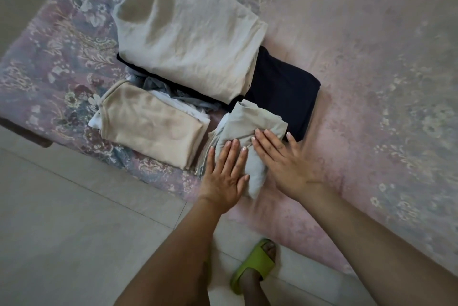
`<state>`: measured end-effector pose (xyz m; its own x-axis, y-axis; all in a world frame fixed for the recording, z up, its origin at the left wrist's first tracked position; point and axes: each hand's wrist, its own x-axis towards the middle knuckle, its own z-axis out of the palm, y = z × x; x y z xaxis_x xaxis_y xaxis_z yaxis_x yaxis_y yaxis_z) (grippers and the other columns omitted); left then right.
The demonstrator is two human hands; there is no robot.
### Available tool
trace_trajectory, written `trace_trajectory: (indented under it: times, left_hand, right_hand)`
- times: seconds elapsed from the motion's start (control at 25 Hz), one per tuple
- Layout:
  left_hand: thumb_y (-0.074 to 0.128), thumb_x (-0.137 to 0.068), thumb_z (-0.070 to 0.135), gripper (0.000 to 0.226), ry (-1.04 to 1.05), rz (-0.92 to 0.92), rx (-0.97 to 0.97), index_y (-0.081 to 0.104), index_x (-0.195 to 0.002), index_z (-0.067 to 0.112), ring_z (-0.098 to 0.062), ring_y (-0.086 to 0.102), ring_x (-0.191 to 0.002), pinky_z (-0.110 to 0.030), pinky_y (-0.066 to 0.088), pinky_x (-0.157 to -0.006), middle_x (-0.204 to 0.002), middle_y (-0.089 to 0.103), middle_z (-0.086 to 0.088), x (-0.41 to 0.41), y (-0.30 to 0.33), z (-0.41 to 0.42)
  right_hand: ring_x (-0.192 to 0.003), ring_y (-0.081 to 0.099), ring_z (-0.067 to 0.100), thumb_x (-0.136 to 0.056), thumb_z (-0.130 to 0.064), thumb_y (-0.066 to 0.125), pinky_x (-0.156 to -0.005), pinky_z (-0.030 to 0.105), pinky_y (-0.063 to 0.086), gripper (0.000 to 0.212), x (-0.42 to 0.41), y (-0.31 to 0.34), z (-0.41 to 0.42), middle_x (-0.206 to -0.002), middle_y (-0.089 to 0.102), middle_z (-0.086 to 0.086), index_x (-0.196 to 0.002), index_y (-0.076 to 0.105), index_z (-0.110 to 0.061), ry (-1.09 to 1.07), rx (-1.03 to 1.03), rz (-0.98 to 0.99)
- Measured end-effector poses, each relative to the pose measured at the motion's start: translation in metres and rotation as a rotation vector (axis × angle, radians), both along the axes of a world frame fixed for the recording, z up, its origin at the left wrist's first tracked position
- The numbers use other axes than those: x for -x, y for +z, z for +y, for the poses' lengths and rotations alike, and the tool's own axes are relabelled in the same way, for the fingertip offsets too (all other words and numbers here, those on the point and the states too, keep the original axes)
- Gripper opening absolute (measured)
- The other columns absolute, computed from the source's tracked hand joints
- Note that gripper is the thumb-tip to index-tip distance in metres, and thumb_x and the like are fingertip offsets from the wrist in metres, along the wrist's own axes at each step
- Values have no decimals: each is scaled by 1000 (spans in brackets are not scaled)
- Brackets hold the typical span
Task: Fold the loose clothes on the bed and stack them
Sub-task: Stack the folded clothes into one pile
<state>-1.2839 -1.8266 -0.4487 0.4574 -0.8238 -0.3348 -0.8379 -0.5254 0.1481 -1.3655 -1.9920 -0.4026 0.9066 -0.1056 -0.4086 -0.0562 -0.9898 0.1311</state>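
Head view, looking down at the near edge of a bed (371, 82) covered in a pale pink floral spread. A small pale grey garment (250, 132), partly folded and still rumpled, lies close to the bed's edge. Both hands lie flat on it with fingers straight: the left hand (224, 174) presses its left part, the right hand (287, 164) presses its right part, and a strip of grey cloth shows between them. Neither hand grips anything. Just left of the garment lies a folded beige piece (151, 127), resting on white and grey cloth whose shape cannot be told. Behind the grey garment and touching it is a folded dark navy garment (282, 87). A large folded cream garment (183, 40) lies on top of the navy one, covering most of its left part. Below the bed is a light tiled floor (74, 231), where one foot in a green slide sandal (252, 264) stands between the person's forearms.
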Motion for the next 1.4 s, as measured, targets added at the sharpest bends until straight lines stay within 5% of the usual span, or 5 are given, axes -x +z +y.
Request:
trace_trajectory:
  times: [0.16, 0.36, 0.88, 1.12, 1.4]
  left_hand:
    - [28, -93, 40, 62, -57, -44, 83, 30, -147, 9, -32, 24, -142, -55, 21, -113, -153, 26, -16, -8, 40, 12]
    - [68, -75, 34, 59, -57, -97, 0, 59, -129, 11, -31, 51, -125, -50, 46, -98, -136, 53, -17, -61, 119, 32]
    - [28, -98, 52, 74, -203, 52, -477, -8, -151, 16, -29, -11, -146, -46, -4, -118, -158, -15, -10, -235, 79, 57]
    - [70, -69, 55, 65, -515, -156, -150, 61, -126, 26, -19, 61, -113, -36, 49, -96, -125, 63, -1, -255, 49, 55]
    - [45, -91, 31, 49, -540, 31, 472, 52, -134, 9, -30, 53, -121, -43, 43, -101, -134, 53, -15, -201, 81, -81]
  right_hand:
    - [-135, 39, 31, -80, -17, 35, -103, 58, 33, 59, 17, 20, 18, -147, 40, 14, -138, 48, -11, -87, -123, -228]
    - [-147, -2, 17, -98, -24, 37, -117, 40, 1, 61, -10, 74, 9, -160, 0, 2, -152, 10, -23, -291, -287, 9]
    - [-147, -3, 17, -102, -30, 34, -116, 31, 1, 59, -175, 38, 105, -160, -4, 5, -152, 7, -14, -622, -613, 140]
    - [-147, 3, 18, -100, -29, 38, -118, 32, 4, 60, -201, 13, 122, -160, 6, 4, -151, 12, -13, -831, -550, 134]
    - [-137, 35, 23, -96, -15, 52, -112, 30, 25, 41, -152, 51, -1, -146, 41, 9, -136, 49, -8, -1114, -505, -368]
